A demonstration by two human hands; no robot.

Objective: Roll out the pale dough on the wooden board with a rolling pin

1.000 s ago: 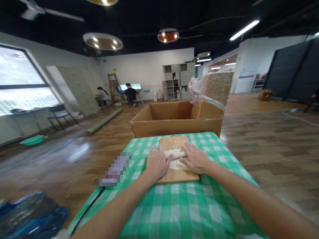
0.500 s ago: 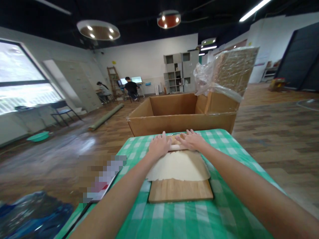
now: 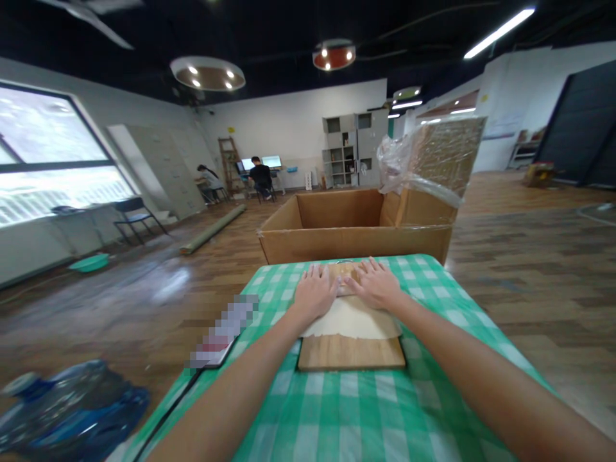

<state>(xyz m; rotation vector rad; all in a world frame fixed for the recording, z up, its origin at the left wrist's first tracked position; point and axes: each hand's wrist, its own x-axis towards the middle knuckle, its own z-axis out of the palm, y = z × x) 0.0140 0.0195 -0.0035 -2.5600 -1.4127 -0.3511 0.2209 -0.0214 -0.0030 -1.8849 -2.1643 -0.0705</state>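
Observation:
A wooden board [image 3: 351, 353] lies on the green checked tablecloth [image 3: 346, 410]. A flat sheet of pale dough [image 3: 353, 321] covers the board's middle and far part. My left hand [image 3: 315, 294] and my right hand [image 3: 378, 283] rest palms down, fingers stretched out, at the dough's far end. Between them a short piece of a pale rolling pin [image 3: 345, 290] shows; the hands hide most of it.
An open cardboard box [image 3: 353, 240] stands just beyond the table's far edge, with a plastic-wrapped package [image 3: 433, 157] on its right side. A flat blurred object [image 3: 221, 333] lies at the table's left edge. Blue plastic bottles [image 3: 67, 404] are at lower left. Two people sit far back.
Both hands slid from the board's middle to its far end a second ago, and the dough spread out flat behind them. In the last half second they drew back slightly.

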